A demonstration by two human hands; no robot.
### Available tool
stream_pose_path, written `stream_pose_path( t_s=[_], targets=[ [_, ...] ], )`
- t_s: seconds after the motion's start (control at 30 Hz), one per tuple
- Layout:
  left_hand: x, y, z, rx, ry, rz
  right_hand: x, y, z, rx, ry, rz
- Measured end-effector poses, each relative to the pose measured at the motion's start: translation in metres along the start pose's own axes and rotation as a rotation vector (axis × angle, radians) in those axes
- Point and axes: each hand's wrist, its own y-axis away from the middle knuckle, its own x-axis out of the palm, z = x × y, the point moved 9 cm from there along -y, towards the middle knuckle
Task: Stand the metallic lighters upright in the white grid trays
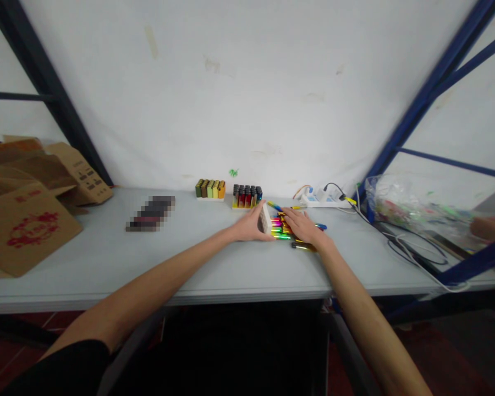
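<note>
My left hand (249, 224) grips a small white tray (265, 219) that stands on its side, thumb at the near edge and fingers at the far one. Against the tray's right face lie several shiny lighters (277, 231) in pink, green and gold. My right hand (300, 224) lies flat over these lighters, fingers stretched towards the tray; part of the row is hidden under it. A dark lighter (302, 247) lies loose just in front of my right hand. Behind the tray is a blue and yellow lighter (274, 206).
Two upright sets stand near the wall: green-yellow lighters (210, 189) and dark-topped lighters (247, 196). A power strip (325, 198) with cables is behind right. Cardboard boxes (28, 220) and a blurred-out item (152, 213) are left. Another person's hand (490, 226) shows beyond the blue frame (416, 110).
</note>
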Motion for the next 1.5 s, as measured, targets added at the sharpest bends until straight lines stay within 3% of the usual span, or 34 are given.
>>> stream_pose_path(
  t_s=[0.1, 0.2, 0.3, 0.7, 0.87, 1.0, 1.3, 1.5],
  targets=[
    [0.003, -0.002, 0.002, 0.007, 0.019, -0.008, -0.005, -0.003, 0.026, -0.062, -0.021, -0.063],
    [0.006, -0.004, 0.001, 0.024, 0.053, -0.004, 0.005, -0.006, 0.055, -0.162, 0.051, -0.016],
    [0.008, -0.005, -0.002, 0.031, 0.058, -0.001, 0.012, -0.006, 0.069, -0.214, 0.14, 0.006],
    [-0.015, 0.004, 0.004, 0.038, -0.004, 0.009, 0.005, 0.002, 0.034, -0.183, 0.149, -0.05],
    [0.009, -0.003, -0.005, 0.031, 0.046, 0.021, 0.007, -0.003, 0.046, -0.196, 0.132, -0.064],
    [0.015, -0.005, -0.009, 0.037, 0.042, -0.001, 0.017, -0.005, 0.058, -0.273, 0.181, -0.015],
    [-0.032, 0.015, -0.001, 0.029, -0.115, 0.002, 0.015, -0.002, 0.055, -0.323, 0.178, -0.063],
    [-0.078, 0.075, 0.021, -0.025, -0.377, 0.001, 0.003, -0.003, 0.045, -0.205, 0.052, -0.175]
  ],
)
